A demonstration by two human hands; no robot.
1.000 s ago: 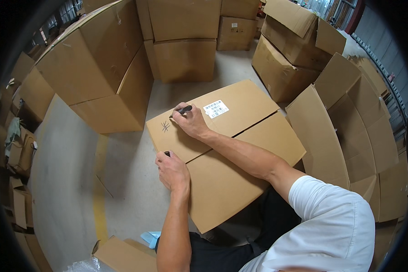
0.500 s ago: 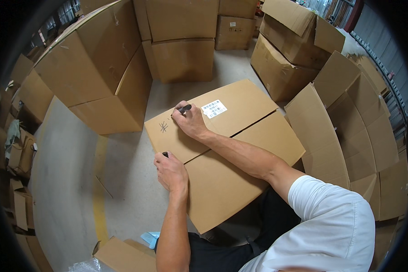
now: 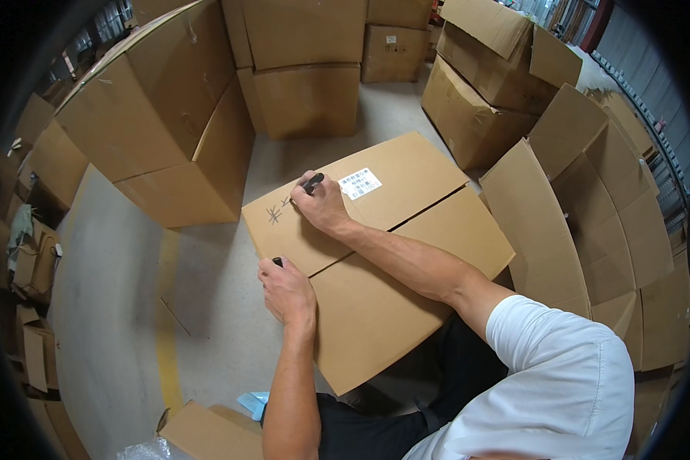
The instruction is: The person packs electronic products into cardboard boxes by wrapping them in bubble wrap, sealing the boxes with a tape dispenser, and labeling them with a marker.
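Note:
A closed cardboard box (image 3: 406, 284) lies in front of me, its top flaps meeting at a dark seam. My right hand (image 3: 323, 205) is closed round a black marker (image 3: 313, 182), its tip down at the box top. Dark handwritten strokes (image 3: 274, 215) show on the cardboard just left of that hand. A white printed label (image 3: 360, 183) is stuck on the flap to the right of the marker. At the box's left edge, my left hand (image 3: 287, 291) is closed with a small black marker cap (image 3: 278, 262) between thumb and fingers, resting against the box.
Stacked cartons stand at the far left (image 3: 161, 115), at the back (image 3: 307, 100) and at the far right (image 3: 498, 100). Open cartons (image 3: 590, 215) crowd my right side. A yellow floor line (image 3: 167, 330) runs at left. By my legs lie an open carton (image 3: 211, 431) and something light blue (image 3: 253, 403).
New pen strokes have appeared beside the first mark, next to my right hand. The left hand stays at the box edge with the cap. The whole view has shifted slightly.

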